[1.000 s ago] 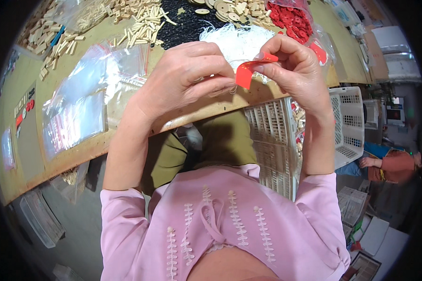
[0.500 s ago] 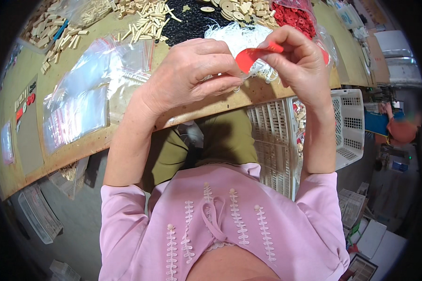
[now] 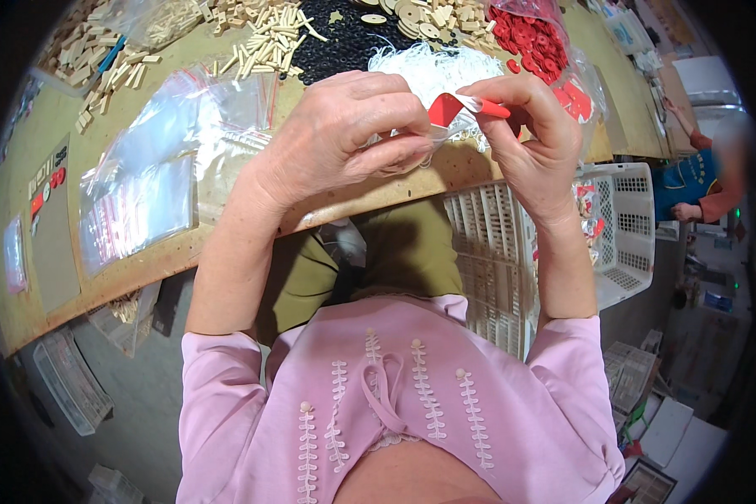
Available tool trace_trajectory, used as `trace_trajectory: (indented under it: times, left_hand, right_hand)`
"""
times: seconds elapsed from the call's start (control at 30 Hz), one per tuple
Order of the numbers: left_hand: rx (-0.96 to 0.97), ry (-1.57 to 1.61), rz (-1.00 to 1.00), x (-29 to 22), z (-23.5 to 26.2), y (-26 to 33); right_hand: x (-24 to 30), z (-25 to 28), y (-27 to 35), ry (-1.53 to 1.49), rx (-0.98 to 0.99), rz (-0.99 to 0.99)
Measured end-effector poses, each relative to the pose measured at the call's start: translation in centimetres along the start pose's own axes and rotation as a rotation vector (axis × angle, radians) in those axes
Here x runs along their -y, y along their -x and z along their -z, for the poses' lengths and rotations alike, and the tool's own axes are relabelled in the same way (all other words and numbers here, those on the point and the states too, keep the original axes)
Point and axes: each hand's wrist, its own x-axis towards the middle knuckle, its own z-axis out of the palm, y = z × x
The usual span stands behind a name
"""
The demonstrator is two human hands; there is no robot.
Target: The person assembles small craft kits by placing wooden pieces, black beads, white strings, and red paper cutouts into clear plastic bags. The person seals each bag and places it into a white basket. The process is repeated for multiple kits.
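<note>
Over the front edge of the table, my left hand [image 3: 344, 134] is closed, its fingers curled around what looks like a clear plastic bag [image 3: 459, 130], mostly hidden by the hand. To its right, my right hand [image 3: 536, 134] pinches a thin, bendy red piece [image 3: 445, 109] with a pale underside between thumb and fingers. The red piece curves across the gap, and its left end reaches the fingertips of my left hand. Just behind both hands lies a heap of white string [image 3: 428, 71].
Flat clear zip bags [image 3: 139, 202] lie at left, beside a card strip with sample parts [image 3: 55, 227]. Along the back are wooden sticks [image 3: 269, 46], black rings [image 3: 336, 50] and red discs [image 3: 529, 42]. White baskets [image 3: 626, 227] stand below right; a co-worker [image 3: 706, 172] is beyond.
My right hand has moved slightly down, and the red piece has twisted to show its pale side. My left hand stays nearly in place. The co-worker at right has shifted.
</note>
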Motion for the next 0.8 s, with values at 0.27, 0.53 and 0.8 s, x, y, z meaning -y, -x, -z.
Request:
trace_trajectory:
  times: [0.27,0.53,0.8]
  left_hand:
    - [0.012,-0.052,-0.029,0.1,0.0,0.1]
    - [0.040,-0.079,-0.046,0.4,-0.3,0.1]
    - [0.026,-0.060,-0.022,0.3,-0.3,0.0]
  right_hand:
    - [0.5,1.7,-0.5,-0.468,0.525,-0.621]
    - [1.6,2.0,-0.9,-0.515,0.594,-0.687]
    - [-1.4,2.0,-0.8,-0.522,0.588,-0.641]
